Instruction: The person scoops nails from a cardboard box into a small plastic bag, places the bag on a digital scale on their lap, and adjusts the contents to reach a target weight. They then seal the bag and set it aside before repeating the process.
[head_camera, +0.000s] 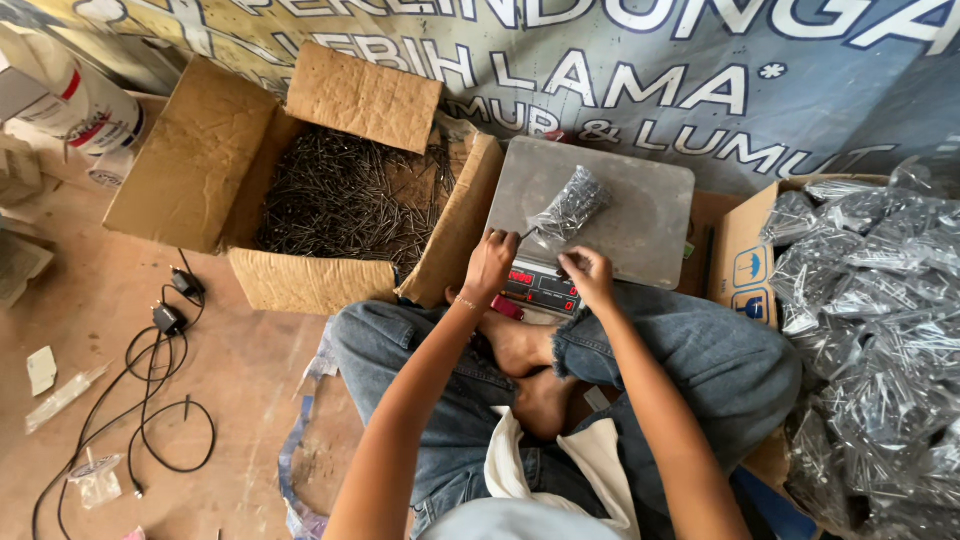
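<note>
Left hand (489, 264): fingers curled, pinching the near end of a clear plastic bag of nails (566, 210). Right hand (588, 277): fingers bent, gripping the same bag end just beside the left. The bag lies on the steel platform of a digital scale (640, 215), toward its near-left corner, tilted up to the right. Scale display with red digits faces the person, between the hands. Crossed legs in jeans (690, 360) below. Open cardboard box of loose nails (345, 200) left of the scale, touching it. Box of filled bags (870, 330) at right. Black cables (160, 390) on the floor, far left.
</note>
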